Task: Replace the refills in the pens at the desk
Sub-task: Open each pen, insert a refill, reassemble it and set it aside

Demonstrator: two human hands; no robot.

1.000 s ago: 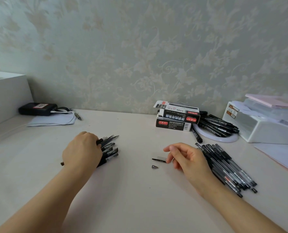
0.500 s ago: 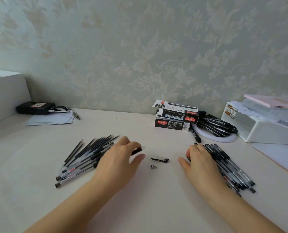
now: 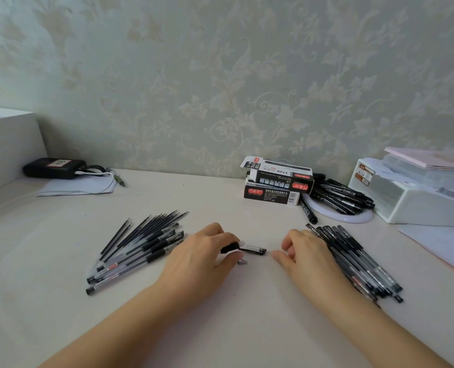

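1. Nearest the camera, two bare forearms reach forward over the pale desk (image 3: 234, 328).
2. The left hand (image 3: 199, 258) lies palm down, thumb and forefinger pinching a pen piece with a black grip (image 3: 230, 247) that sticks out to the right.
3. A small metal pen tip (image 3: 242, 261) lies on the desk just beside the left thumb.
4. A pen cap (image 3: 255, 249) lies between the hands, its left end touching the pinched piece.
5. The right hand (image 3: 304, 254) rests with its fingers loosely curled and holding nothing, thumb near the cap's right end but apart from it; its back edge touches the right pile of pens (image 3: 358, 261).
6. Left of the left hand lies a fan of pens and thin refills (image 3: 138, 243), partly hidden by that hand.
7. Farther back stand two stacked pen boxes (image 3: 276, 183), with black markers (image 3: 342, 193) piled on a white ring (image 3: 358, 218) beside them.
8. At far right sits a white drawer unit (image 3: 417, 205); at far left a black device (image 3: 52, 168) rests on papers (image 3: 74, 187).
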